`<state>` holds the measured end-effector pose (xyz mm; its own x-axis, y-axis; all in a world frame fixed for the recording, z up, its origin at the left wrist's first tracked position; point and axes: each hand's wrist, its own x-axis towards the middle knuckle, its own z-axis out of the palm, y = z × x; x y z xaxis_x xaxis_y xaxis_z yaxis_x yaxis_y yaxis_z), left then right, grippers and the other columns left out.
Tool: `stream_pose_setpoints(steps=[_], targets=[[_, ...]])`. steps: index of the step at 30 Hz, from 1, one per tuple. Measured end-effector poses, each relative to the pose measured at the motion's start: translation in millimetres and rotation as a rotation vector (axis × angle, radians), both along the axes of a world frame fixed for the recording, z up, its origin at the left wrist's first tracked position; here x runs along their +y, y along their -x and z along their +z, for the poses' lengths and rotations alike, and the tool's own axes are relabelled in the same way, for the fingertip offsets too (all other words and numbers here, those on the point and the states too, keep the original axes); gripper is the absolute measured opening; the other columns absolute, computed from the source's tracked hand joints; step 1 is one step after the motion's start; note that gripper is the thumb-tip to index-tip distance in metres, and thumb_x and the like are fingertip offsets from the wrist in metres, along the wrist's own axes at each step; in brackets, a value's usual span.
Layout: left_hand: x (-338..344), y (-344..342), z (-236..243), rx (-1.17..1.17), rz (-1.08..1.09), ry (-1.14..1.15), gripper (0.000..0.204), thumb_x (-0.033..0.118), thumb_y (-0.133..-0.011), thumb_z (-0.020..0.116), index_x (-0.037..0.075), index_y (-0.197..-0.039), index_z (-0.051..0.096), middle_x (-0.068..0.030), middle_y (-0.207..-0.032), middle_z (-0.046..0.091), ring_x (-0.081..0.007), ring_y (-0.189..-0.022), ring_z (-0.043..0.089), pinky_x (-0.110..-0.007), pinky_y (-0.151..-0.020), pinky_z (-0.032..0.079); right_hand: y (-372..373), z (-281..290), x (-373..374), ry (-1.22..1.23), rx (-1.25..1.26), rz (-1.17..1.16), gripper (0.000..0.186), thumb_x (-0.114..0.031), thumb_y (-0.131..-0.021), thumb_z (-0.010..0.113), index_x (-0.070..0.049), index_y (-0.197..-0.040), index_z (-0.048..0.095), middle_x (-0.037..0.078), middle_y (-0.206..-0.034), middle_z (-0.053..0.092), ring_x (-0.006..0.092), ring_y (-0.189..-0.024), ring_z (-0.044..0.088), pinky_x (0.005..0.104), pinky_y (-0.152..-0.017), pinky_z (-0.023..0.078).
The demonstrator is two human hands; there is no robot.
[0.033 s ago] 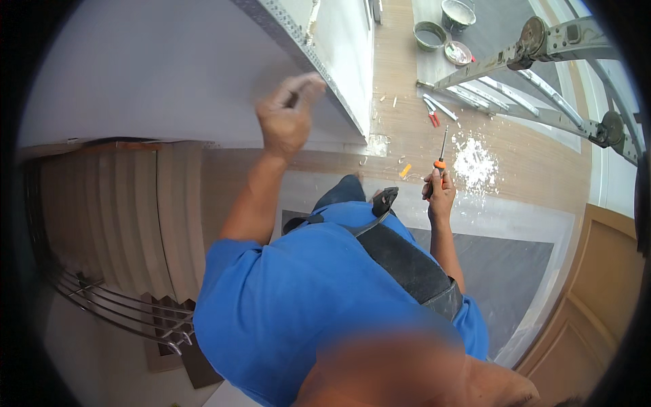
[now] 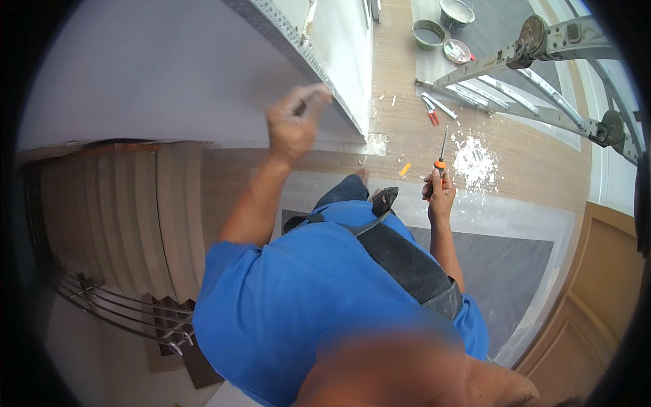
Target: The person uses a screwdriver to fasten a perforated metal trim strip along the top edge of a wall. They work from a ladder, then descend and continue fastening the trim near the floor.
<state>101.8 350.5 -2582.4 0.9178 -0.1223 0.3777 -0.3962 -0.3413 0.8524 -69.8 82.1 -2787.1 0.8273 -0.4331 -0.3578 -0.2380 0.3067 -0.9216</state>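
A perforated metal corner bead runs down the edge of a pale wall. My left hand is raised at this edge, its fingers curled and thumb and fingertips drawn together. The blurred fingertips overlap the bead; whether something small is between them is hidden. Lower and to the right, my right hand is closed around the handle of a screwdriver, orange and black, its thin metal shaft pointing away from me.
White debris is scattered on the wooden floor beside red-handled pliers and an orange piece. A folding ladder stands on the right. Behind it are a bucket and two bowls. Stairs descend on the left.
My left hand has moved slightly to the right and nearer to me along the wall edge. My right hand with the screwdriver has stayed where it was.
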Motion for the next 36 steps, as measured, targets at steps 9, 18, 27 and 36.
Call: stream_pose_setpoints(steps=[9, 18, 27, 36], targets=[[24, 16, -240, 0.699, -0.181, -0.562, 0.031, 0.032, -0.09, 0.074, 0.005, -0.105, 0.078, -0.0144, -0.097, 0.077, -0.025, -0.088, 0.074, -0.036, -0.08, 0.056, -21, -11, -38, 0.058, 0.175, -0.112, 0.031, -0.033, -0.103, 0.058, -0.006, -0.088, 0.056, 0.002, -0.07, 0.057, 0.0089, -0.053, 0.054, 0.0246, -0.045, 0.042], [-56, 29, -287, 0.902, 0.145, -0.432, 0.028, 0.031, -0.09, 0.072, 0.005, -0.095, 0.078, -0.008, -0.087, 0.078, -0.0193, -0.082, 0.073, -0.035, -0.079, 0.055, -3, -18, -174, 0.071, 0.105, -0.019, 0.027, -0.033, -0.103, 0.062, -0.008, -0.091, 0.059, 0.001, -0.071, 0.059, 0.0073, -0.049, 0.053, 0.0231, -0.041, 0.039], [-273, 187, -331, 0.839, 0.648, -0.382, 0.031, 0.032, -0.085, 0.071, 0.005, -0.101, 0.075, -0.0183, -0.084, 0.074, -0.0341, -0.079, 0.073, -0.045, -0.077, 0.057, 50, 21, -439, 0.363, 0.092, 0.509, 0.03, -0.032, -0.101, 0.062, -0.003, -0.108, 0.067, -0.002, -0.071, 0.055, 0.007, -0.053, 0.05, 0.0259, -0.046, 0.04], [-449, 459, -365, 1.036, 0.708, -0.336, 0.048, 0.044, -0.088, 0.06, 0.0, -0.1, 0.074, -0.029, -0.102, 0.069, -0.0461, -0.097, 0.067, -0.05, -0.088, 0.054, 86, 15, -577, 0.219, 0.099, 0.918, 0.024, -0.025, -0.092, 0.071, -0.002, -0.088, 0.064, 0.003, -0.065, 0.059, 0.0106, -0.05, 0.054, 0.0286, -0.045, 0.043]])
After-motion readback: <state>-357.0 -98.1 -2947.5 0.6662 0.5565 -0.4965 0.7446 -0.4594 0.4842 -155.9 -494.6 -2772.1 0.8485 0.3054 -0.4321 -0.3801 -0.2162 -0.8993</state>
